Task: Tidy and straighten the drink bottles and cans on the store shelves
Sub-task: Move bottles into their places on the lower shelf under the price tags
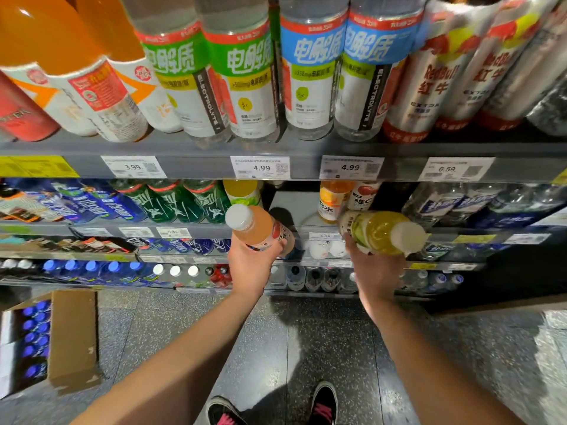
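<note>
- The left hand's (250, 265) fingers (280, 245) wrap around an orange drink bottle (257, 228), tilted with its white cap up-left, just below the 4.99 price tag (260, 167).
- The right hand (376, 273) grips a yellow drink bottle (382, 233) from beneath, lying sideways right of that tag, in front of the second shelf (211, 230).
- A cardboard box (72, 340) sits on the floor, far lower left of the tag.

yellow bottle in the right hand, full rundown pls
The yellow bottle is clear plastic filled with yellow-green liquid, with a white cap pointing right toward the camera and a label with green and white print around its lower body. It lies tilted nearly on its side, off the shelf, in front of the gap on the second shelf. The right hand grips it from below; nothing else touches it.
</note>
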`<state>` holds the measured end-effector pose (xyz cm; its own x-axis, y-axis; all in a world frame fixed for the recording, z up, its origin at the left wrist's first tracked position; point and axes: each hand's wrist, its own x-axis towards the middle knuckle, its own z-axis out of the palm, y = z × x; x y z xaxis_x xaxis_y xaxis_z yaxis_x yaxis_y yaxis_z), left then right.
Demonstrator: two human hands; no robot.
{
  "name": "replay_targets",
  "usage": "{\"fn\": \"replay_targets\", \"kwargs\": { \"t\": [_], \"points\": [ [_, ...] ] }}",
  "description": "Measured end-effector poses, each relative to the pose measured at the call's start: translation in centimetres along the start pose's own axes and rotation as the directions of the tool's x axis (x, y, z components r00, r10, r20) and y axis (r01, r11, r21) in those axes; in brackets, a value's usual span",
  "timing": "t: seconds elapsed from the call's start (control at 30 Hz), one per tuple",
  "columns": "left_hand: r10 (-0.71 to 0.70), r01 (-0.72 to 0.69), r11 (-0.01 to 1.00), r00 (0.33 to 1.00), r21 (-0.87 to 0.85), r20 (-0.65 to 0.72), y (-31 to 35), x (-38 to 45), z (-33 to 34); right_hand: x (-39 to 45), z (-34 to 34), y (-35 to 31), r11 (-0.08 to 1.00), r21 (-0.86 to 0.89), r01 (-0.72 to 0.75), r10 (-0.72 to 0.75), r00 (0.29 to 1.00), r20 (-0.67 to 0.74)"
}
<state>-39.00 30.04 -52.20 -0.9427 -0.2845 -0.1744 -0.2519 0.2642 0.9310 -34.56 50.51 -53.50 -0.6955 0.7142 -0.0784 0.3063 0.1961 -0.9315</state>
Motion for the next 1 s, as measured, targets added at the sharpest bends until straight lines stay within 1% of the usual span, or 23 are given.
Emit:
{"fn": "replay_targets", "kwargs": {
  "t": [0.07,0.13,0.2,0.3,0.37,0.43,0.53,0.63,0.73,0.87,1.0],
  "points": [
    [0.024,-0.023,1.000,0.999,-0.013,0.026,0.0,0.2,-0.7,-1.3,1.0,-0.5,0.996,0.004,-0.093,0.091,0.986,0.139],
    [0.050,-0.049,0.999,0.997,-0.014,0.053,-0.2,0.5,-1.7,-2.1,2.4,-1.1,0.995,-0.012,-0.098,0.098,0.964,0.245],
    [0.047,-0.046,0.999,0.996,-0.011,0.075,-0.6,0.9,-2.9,-2.2,4.4,-2.0,0.997,-0.068,0.020,0.001,0.951,0.309],
    [0.025,-0.023,0.999,0.997,-0.031,0.075,-1.2,1.6,-4.4,-1.7,7.2,-2.8,0.961,-0.172,0.217,-0.157,0.940,0.304],
    [-0.005,0.013,0.996,0.996,-0.092,0.086,-1.3,1.6,-5.2,-1.2,8.6,-3.3,0.936,-0.190,0.297,-0.225,0.918,0.328],
    [0.000,0.011,0.993,0.995,-0.114,0.101,-1.6,1.3,-5.9,-0.8,9.6,-3.8,0.926,-0.178,0.333,-0.262,0.906,0.332],
    [0.009,0.002,0.995,0.993,-0.102,0.114,-1.9,1.5,-7.0,-0.2,11.0,-4.5,0.914,-0.192,0.357,-0.264,0.884,0.387],
    [0.046,-0.048,0.999,0.990,0.016,0.132,-2.2,2.1,-7.7,0.4,12.0,-5.2,0.923,-0.179,0.339,-0.235,0.870,0.434],
    [0.021,-0.023,1.000,0.994,0.011,0.110,-2.9,2.9,-8.2,0.9,13.2,-5.4,0.944,-0.167,0.284,-0.173,0.859,0.483],
    [0.030,-0.029,0.999,0.996,-0.017,0.086,-3.0,2.8,-8.3,1.9,13.9,-5.8,0.939,-0.182,0.290,-0.152,0.829,0.538],
    [0.040,-0.043,0.999,0.995,0.028,0.094,-3.1,2.9,-8.3,2.5,14.3,-5.8,0.939,-0.208,0.274,-0.112,0.816,0.566]
  ]
}}
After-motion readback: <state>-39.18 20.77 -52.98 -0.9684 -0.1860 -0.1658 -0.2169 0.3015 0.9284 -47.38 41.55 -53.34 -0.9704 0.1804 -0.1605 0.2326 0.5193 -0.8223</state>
